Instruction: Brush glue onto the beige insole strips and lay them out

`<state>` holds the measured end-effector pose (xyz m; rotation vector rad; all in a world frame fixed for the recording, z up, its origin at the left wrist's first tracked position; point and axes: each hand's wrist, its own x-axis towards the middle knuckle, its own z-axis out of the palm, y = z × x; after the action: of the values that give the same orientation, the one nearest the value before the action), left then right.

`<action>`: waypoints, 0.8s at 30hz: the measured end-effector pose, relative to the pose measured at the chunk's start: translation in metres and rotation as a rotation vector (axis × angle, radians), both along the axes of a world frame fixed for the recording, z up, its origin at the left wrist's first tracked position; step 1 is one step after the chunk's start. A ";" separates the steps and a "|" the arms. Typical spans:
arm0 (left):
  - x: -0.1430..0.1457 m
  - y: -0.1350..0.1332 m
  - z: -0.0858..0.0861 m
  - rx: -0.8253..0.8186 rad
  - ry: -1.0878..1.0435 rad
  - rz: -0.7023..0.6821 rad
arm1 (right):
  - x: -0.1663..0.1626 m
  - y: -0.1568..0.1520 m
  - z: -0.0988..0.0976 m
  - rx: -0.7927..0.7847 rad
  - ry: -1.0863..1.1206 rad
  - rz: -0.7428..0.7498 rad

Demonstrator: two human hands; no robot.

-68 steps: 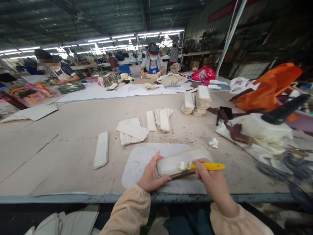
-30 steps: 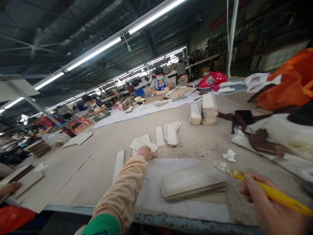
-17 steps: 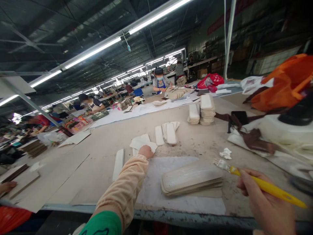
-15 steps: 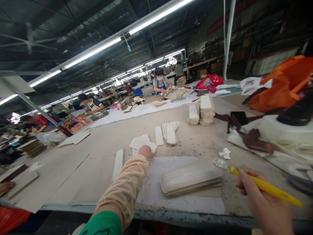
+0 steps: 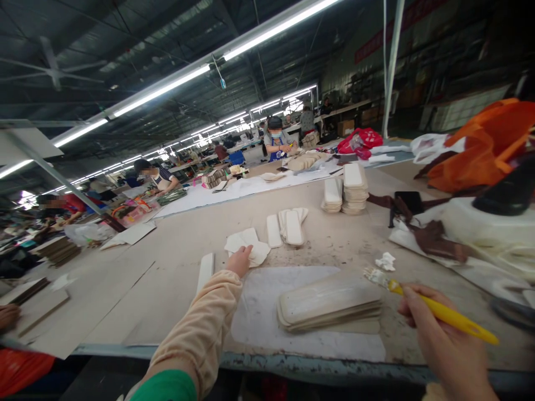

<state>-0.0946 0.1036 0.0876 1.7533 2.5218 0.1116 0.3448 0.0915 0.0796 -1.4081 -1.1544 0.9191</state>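
My left hand (image 5: 240, 260) reaches across the table and rests on a loose pile of white oblong pads (image 5: 247, 245); its fingers lie flat on the top pad. My right hand (image 5: 438, 340) is closed around a yellow-handled brush (image 5: 430, 309), its glue-clotted bristles pointing left above the table. Between the hands lies a stack of glue-smeared oblong pads (image 5: 330, 303) on a white mat (image 5: 267, 312). A single pad (image 5: 205, 270) lies left of my left hand.
More white pads (image 5: 287, 227) and two taller stacks (image 5: 346, 188) sit further back. A crumpled tissue (image 5: 385, 260), brown straps (image 5: 434, 236), a white container with a black spout (image 5: 497, 223) and an orange bag (image 5: 480, 147) crowd the right. Other people work at the far tables.
My left hand left the glued stack and reached forward to the pile of pads. My right hand lifted the brush off the stack and drew it back to the right.
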 end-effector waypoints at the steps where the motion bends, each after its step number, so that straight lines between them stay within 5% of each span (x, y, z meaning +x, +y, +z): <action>1: -0.003 -0.002 0.001 0.022 -0.034 0.006 | 0.000 0.001 -0.002 -0.004 0.003 0.000; 6: -0.012 -0.011 0.013 0.250 -0.247 0.107 | -0.001 0.002 -0.008 -0.011 -0.035 0.018; 12: 0.005 -0.029 0.049 0.672 -0.629 0.254 | -0.015 -0.009 0.003 0.130 0.079 0.001; 16: 0.056 -0.055 0.066 0.832 -0.936 0.203 | -0.031 -0.012 0.002 0.284 0.161 0.054; 21: 0.142 -0.086 0.070 0.907 -1.893 0.307 | -0.042 -0.011 -0.014 0.328 0.107 0.201; 24: 0.180 -0.096 0.069 0.852 -2.123 0.396 | -0.041 -0.013 -0.016 0.334 0.062 0.168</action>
<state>0.0853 0.0081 0.1571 0.1933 0.9055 1.8688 0.3038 0.0780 0.0637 -1.0192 -1.3247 0.8342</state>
